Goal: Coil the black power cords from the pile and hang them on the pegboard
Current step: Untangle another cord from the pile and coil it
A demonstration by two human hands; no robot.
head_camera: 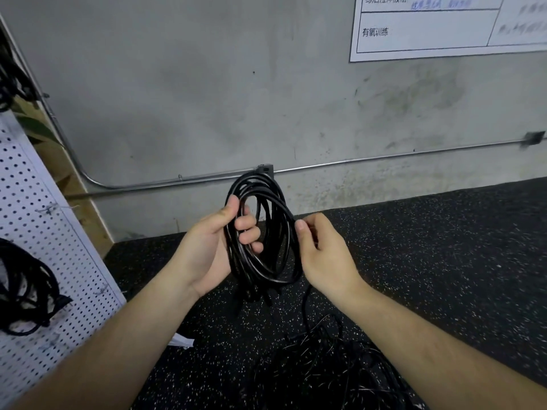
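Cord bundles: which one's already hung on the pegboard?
The coiled cord at far left, hanging against the white pegboard. The other coil is in both hands; the pile lies on the floor.

From the coiled cord (263, 232), the way toward 12 and 3 o'clock is open air above speckled floor (429, 247). At 9 o'clock the pegboard (35, 208) leans close (one hung bundle (23, 288) already fills its lower part). The loose pile (331, 365) blocks 5 o'clock.
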